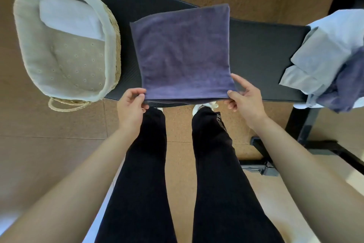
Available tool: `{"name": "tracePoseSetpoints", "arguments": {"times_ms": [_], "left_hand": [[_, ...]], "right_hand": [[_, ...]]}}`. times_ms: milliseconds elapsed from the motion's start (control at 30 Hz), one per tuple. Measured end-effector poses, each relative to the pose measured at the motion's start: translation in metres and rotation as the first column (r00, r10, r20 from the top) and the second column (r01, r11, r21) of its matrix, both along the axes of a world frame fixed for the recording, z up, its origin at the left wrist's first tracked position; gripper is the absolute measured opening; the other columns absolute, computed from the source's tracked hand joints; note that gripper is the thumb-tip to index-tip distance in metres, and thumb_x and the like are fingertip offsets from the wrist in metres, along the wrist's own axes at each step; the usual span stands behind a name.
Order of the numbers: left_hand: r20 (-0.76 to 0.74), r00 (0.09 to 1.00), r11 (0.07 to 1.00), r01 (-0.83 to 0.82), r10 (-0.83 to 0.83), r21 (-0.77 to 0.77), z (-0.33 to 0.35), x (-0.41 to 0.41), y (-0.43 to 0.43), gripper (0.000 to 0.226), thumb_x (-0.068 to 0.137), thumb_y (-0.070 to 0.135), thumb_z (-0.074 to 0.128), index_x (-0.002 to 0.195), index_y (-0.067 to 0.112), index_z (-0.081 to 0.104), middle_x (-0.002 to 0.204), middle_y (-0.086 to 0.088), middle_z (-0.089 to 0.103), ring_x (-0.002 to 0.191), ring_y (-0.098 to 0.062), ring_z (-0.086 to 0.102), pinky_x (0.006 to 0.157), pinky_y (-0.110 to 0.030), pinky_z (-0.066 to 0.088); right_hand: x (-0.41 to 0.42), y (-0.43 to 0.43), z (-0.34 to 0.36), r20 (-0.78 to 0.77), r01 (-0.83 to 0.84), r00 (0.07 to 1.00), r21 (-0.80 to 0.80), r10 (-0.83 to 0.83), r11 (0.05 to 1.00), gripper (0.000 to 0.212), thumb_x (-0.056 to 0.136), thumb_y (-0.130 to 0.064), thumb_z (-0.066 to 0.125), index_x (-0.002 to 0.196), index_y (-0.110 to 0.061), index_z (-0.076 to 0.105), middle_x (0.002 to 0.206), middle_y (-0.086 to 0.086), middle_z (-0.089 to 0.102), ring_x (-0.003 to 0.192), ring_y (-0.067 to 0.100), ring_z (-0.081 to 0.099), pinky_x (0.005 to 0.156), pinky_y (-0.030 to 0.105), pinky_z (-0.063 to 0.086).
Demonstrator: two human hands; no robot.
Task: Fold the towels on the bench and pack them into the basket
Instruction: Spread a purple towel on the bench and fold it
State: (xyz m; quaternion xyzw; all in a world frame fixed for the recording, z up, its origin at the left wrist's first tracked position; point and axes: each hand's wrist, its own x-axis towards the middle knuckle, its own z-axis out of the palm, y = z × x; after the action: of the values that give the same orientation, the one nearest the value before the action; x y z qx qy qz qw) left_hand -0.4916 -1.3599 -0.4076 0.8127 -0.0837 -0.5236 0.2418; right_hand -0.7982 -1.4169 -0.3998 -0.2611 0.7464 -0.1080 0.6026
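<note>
Purple towel lies flat mid-tabletop, its near edge at the tabletop's front edge. My left hand pinches the towel's near-left corner, my right hand its near-right corner. Basket at the tabletop's left end holds one folded pale towel. Unfolded towels heap at the right end.

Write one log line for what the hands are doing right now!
step: folding | left hand: pinching purple towel near corner | right hand: pinching other near corner | basket: one folded light towel inside
</note>
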Motion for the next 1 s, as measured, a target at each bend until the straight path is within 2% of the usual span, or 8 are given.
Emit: {"name": "tracePoseSetpoints", "arguments": {"times_ms": [67,167,333,533,700,767,867,1000], "left_hand": [[-0.03,0.999,0.999,0.016,-0.017,-0.035,0.005,0.011,-0.026,0.024,0.101,0.006,0.056,0.093,0.022,0.071,0.083,0.003,0.068,0.06,-0.008,0.058,0.059,-0.019,0.048],[-0.096,0.995,0.999,0.007,-0.011,-0.037,0.003,0.024,-0.066,0.022,0.102,0.012,0.057,0.096,0.022,0.075,0.082,0.003,0.072,0.067,-0.009,0.066,0.063,-0.02,0.051],[-0.192,0.976,0.995,-0.103,0.104,0.013,-0.016,0.031,-0.123,0.015,0.102,0.022,0.058,0.104,0.02,0.073,0.088,0.001,0.078,0.076,-0.008,0.074,0.065,-0.019,0.057],[-0.159,0.95,0.963,-0.262,0.268,0.061,-0.021,0.03,-0.166,0.016,0.098,0.021,0.059,0.106,0.016,0.071,0.081,0.003,0.077,0.065,-0.007,0.072,0.056,-0.014,0.053],[-0.116,0.94,0.944,-0.326,0.32,-0.041,-0.017,0.02,-0.177,0.024,0.099,0.028,0.051,0.118,0.02,0.065,0.1,0.006,0.077,0.092,-0.01,0.073,0.074,-0.019,0.06],[0.041,0.979,0.97,-0.194,0.202,-0.144,-0.02,0.012,-0.17,0.036,0.098,0.027,0.048,0.133,0.024,0.057,0.108,0.009,0.071,0.096,-0.01,0.071,0.082,-0.023,0.06],[0.276,0.945,0.943,0.243,-0.177,-0.227,-0.025,-0.003,-0.145,0.046,0.096,0.02,0.053,0.143,0.02,0.051,0.117,0.008,0.065,0.101,-0.006,0.064,0.094,-0.022,0.053],[0.398,0.569,0.602,0.797,-0.72,-0.051,-0.041,-0.019,-0.117,0.048,0.096,0.022,0.062,0.143,0.02,0.055,0.149,-0.001,0.048,0.136,-0.019,0.042,0.112,-0.034,0.038]], "right_hand": [[0.003,-0.015,0.005,0.011,0.017,1.0,-0.06,-0.016,0.998,0.024,0.097,-0.006,0.063,0.118,-0.011,0.071,0.079,0.005,0.072,0.06,0.012,0.069,0.053,0.022,0.051],[0.007,-0.042,0.006,0.086,0.083,0.994,-0.095,-0.075,0.992,0.01,0.097,-0.016,0.067,0.105,-0.015,0.073,0.091,0.005,0.073,0.075,0.017,0.073,0.06,0.023,0.056],[0.017,-0.092,-0.004,0.179,0.168,0.972,-0.074,-0.153,0.983,0.011,0.099,-0.02,0.064,0.108,-0.015,0.068,0.096,0.008,0.073,0.077,0.016,0.072,0.068,0.026,0.057],[0.027,-0.137,-0.016,0.216,0.234,0.951,-0.037,-0.221,0.972,0.014,0.099,-0.022,0.061,0.11,-0.014,0.065,0.099,0.008,0.078,0.075,0.017,0.071,0.066,0.027,0.054],[0.039,-0.16,-0.018,0.245,0.249,0.943,-0.071,-0.225,0.966,0.043,0.097,-0.024,0.065,0.137,-0.014,0.054,0.118,0.004,0.073,0.086,0.02,0.073,0.077,0.03,0.057],[0.041,-0.158,-0.024,0.189,0.248,0.958,-0.175,-0.215,0.953,0.063,0.094,-0.02,0.068,0.151,-0.019,0.04,0.12,0.0,0.068,0.088,0.018,0.073,0.077,0.028,0.059],[0.042,-0.142,-0.043,-0.128,0.016,0.99,-0.295,-0.056,0.955,0.072,0.088,-0.015,0.07,0.152,-0.02,0.039,0.112,-0.003,0.061,0.095,0.012,0.066,0.091,0.032,0.057],[0.037,-0.113,-0.065,-0.338,-0.376,0.895,-0.223,0.291,0.899,0.07,0.082,-0.013,0.073,0.146,-0.025,0.047,0.132,0.005,0.047,0.118,0.02,0.054,0.104,0.03,0.048]]}}
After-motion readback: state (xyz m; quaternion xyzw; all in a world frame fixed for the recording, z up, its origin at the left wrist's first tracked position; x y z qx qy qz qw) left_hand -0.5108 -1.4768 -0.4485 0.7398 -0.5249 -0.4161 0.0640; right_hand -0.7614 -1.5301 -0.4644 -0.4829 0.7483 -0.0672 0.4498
